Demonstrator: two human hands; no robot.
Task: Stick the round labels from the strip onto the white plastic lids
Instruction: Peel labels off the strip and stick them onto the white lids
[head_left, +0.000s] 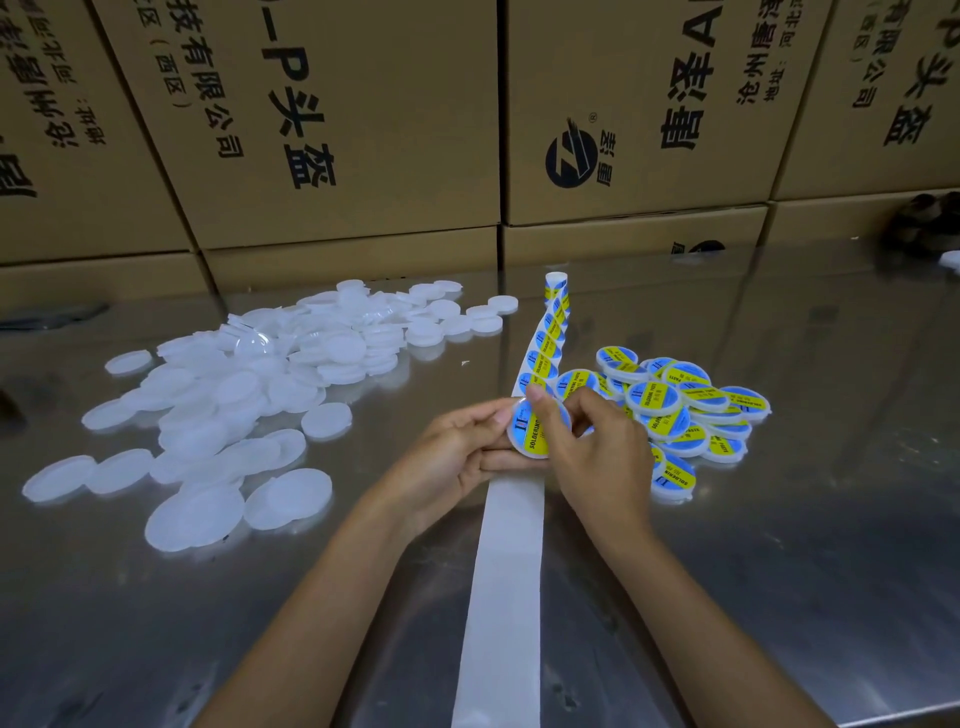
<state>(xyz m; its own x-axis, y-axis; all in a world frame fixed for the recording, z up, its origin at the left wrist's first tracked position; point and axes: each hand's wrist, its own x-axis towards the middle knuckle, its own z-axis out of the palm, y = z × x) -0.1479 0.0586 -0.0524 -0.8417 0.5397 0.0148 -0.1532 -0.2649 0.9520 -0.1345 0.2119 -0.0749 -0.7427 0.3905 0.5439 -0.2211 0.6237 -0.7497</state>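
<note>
Above the bench, the left hand held a white lid in a curled grip. The right hand pinched the round label onto it, over the label strip.

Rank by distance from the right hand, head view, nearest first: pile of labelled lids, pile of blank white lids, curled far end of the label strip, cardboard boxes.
From the right hand:
1. Pile of labelled lids, just to its right, almost touching.
2. Curled end of the label strip, straight beyond it on the steel table.
3. Pile of blank white lids, off to the left.
4. Cardboard boxes, stacked along the back.
</note>
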